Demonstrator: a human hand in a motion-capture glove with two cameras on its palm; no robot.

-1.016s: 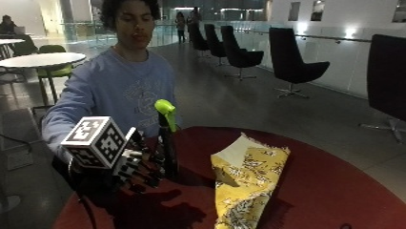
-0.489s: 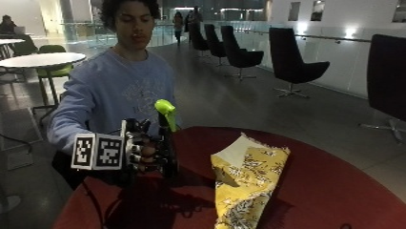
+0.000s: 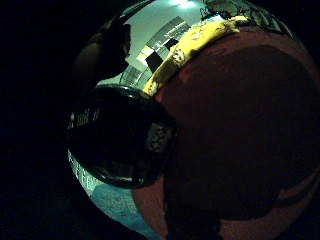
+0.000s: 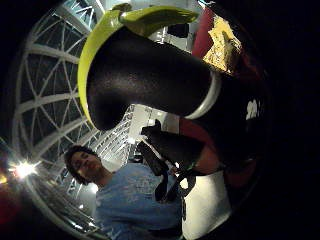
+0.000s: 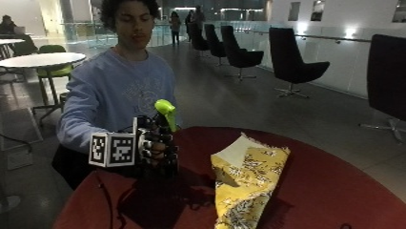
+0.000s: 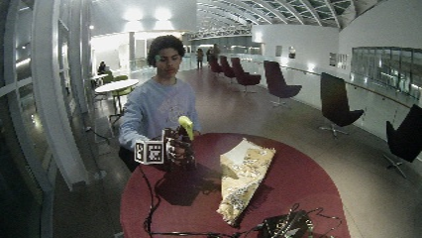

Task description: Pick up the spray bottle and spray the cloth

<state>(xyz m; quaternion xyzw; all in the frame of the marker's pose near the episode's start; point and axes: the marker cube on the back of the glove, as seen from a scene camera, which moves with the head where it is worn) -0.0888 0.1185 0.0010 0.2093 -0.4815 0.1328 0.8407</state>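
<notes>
The spray bottle has a glossy dark plastic body and a smooth lime plastic trigger head. The yellow patterned cloth looks matt and creased. It lies on a matt red surface.

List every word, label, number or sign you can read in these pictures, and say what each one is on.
Spray bottle: pale lettering on its dark body shows in both palm views, too blurred to read.
Spray bottle, square patterned label: a code-like patch, not legible.
Yellow cloth: only a leaf pattern, no words.
Red table: no writing visible.
Gloved right hand, gripping the bottle: no readable text.
Nothing in any view can be quoted.
</notes>
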